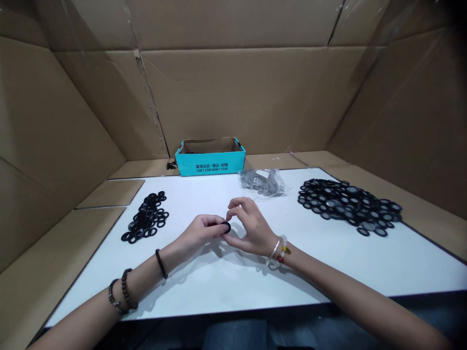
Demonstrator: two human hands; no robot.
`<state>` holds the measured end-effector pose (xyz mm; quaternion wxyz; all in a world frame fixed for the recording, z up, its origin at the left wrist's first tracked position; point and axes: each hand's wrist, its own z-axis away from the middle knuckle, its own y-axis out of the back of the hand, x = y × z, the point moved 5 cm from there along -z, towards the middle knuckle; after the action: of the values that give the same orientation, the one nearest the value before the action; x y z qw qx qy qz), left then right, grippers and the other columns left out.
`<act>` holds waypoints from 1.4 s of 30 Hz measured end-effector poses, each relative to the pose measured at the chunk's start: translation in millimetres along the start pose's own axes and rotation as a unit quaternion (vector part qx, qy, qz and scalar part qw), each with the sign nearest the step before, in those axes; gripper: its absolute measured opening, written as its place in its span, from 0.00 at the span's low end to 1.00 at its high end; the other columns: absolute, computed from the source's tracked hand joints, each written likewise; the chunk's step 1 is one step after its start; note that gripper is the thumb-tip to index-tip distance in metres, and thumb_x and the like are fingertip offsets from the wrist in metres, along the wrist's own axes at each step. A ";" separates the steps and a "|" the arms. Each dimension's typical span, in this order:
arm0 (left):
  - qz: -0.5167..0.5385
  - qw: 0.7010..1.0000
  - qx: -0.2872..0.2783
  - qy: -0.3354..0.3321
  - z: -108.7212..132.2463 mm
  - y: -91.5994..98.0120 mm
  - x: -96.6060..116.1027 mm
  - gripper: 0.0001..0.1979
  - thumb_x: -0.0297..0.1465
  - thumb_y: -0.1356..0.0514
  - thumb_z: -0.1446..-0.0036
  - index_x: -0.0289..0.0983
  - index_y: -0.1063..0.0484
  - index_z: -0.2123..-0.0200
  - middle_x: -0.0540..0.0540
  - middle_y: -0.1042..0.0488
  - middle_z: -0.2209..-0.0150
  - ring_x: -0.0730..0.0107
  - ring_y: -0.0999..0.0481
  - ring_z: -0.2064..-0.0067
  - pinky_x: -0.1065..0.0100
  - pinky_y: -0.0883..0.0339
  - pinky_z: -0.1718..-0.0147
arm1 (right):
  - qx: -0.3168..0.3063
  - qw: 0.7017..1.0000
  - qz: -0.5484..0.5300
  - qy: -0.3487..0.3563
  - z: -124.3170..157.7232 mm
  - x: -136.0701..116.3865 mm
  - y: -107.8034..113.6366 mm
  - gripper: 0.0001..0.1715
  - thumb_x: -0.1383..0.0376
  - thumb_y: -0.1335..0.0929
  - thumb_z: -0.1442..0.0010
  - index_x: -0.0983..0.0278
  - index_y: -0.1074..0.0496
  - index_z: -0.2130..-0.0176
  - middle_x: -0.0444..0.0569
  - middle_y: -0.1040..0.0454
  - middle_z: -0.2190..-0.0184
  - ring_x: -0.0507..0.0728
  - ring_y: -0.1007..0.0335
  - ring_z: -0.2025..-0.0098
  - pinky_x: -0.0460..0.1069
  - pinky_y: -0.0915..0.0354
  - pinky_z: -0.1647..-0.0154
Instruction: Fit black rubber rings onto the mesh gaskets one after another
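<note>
While the left hand (199,232) pinches one black ring (226,227) at its fingertips, the right hand (251,228) arches narrowly beside it, its fingers (236,208) curled toward the ring; whether they touch it cannot be told from this view. The ring sits between the two hands, apparently held just above the white surface (219,279). It looks like rubber: probably light, soft and somewhat flexible, more grippy than slippery, and best taken by its rim between thumb and finger.

Left wrist: one cord bracelet (160,264) and two bead strands (126,290) further up the arm. Right wrist: one bangle (273,251) and one beaded bracelet (283,248).

Farther out, to the left, lies one pile of small black rings (146,217), several dozen, too overlapped for an exact count. To the right lies one larger pile of wider black rings with grey centres (346,206), also dozens. Beyond the hands is one clear plastic bag of grey rings (262,182). Farthest off stands one open teal box (209,163), with a few small black bits (171,166) just left of it, against cardboard walls (255,97).
</note>
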<state>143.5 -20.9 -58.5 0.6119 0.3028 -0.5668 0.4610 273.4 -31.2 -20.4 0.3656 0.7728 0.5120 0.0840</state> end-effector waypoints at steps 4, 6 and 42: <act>0.012 1.000 -0.002 0.000 0.2 -0.3 0.3 0.10 0.34 0.35 0.57 0.32 0.27 0.75 0.50 0.33 0.78 0.77 0.37 0.75 0.72 0.44 0.74 | -0.020 1.000 0.005 0.015 -0.6 -3.0 -0.1 0.20 0.66 0.34 0.52 0.63 0.37 0.57 0.55 0.37 0.55 0.61 0.40 0.54 0.57 0.42 0.56; 0.015 1.000 0.002 0.002 -0.1 0.5 -0.3 0.10 0.34 0.34 0.57 0.32 0.26 0.75 0.50 0.33 0.77 0.77 0.37 0.75 0.72 0.45 0.74 | -0.014 1.000 0.016 0.012 -1.1 -3.7 0.4 0.16 0.66 0.34 0.51 0.62 0.36 0.60 0.54 0.36 0.56 0.61 0.39 0.55 0.57 0.42 0.57; -0.681 0.625 0.372 0.079 20.3 182.1 79.3 0.17 0.44 0.40 0.55 0.36 0.23 0.69 0.33 0.28 0.58 0.43 0.35 0.53 0.57 0.41 0.61 | -0.050 0.716 0.315 -0.621 78.5 198.8 165.0 0.11 0.61 0.30 0.54 0.67 0.26 0.70 0.71 0.36 0.57 0.75 0.44 0.52 0.67 0.47 0.63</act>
<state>-35.6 49.8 -5.5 0.6289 0.7668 0.0717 0.1064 525.1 66.4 -18.0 0.5920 0.7485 -0.1076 -0.2786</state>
